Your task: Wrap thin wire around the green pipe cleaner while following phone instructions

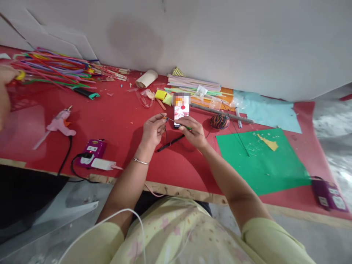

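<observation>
Over the red table, my left hand point(153, 129) is closed in a pinch on a small piece of dark multicoloured yarn point(165, 119). My right hand point(192, 131) is closed around a thin crochet hook point(188, 128) with a green handle, its metal shaft reaching left to the yarn. Just behind my hands is a phone point(182, 110) with a lit screen, partly covered by my right fingers. To the right lies a multicoloured yarn ball point(219, 121). Below my hands rests a black stick point(171, 143).
At left lie a pink glue gun point(61, 123), a purple power box point(95, 150) and a bundle of coloured pipe cleaners point(55, 68). Another person's hand point(7, 79) enters there. A green sheet point(261, 165) with scraps, a twig point(225, 113) and a blue sheet point(272, 110) are at right.
</observation>
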A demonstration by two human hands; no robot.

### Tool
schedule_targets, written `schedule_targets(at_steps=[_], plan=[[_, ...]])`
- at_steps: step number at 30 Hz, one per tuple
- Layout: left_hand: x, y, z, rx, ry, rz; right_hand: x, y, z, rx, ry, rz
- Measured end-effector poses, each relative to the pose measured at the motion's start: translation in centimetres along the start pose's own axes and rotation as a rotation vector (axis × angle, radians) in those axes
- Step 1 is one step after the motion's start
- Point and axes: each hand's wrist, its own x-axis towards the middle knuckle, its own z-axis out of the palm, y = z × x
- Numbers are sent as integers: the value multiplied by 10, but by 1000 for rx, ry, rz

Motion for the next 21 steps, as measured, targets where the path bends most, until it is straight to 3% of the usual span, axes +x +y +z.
schedule_targets(at_steps=[6, 14, 21], plan=[[0, -4, -3, -12, -77, -22, -15, -10, -2, -150, 6, -109], [1, -3, -1, 20, -93, -90, -20, -15, -8, -105, -41, 96], [2, -4, -4, 24, -143, -150, -15, -26, -19, 83, 4, 229]])
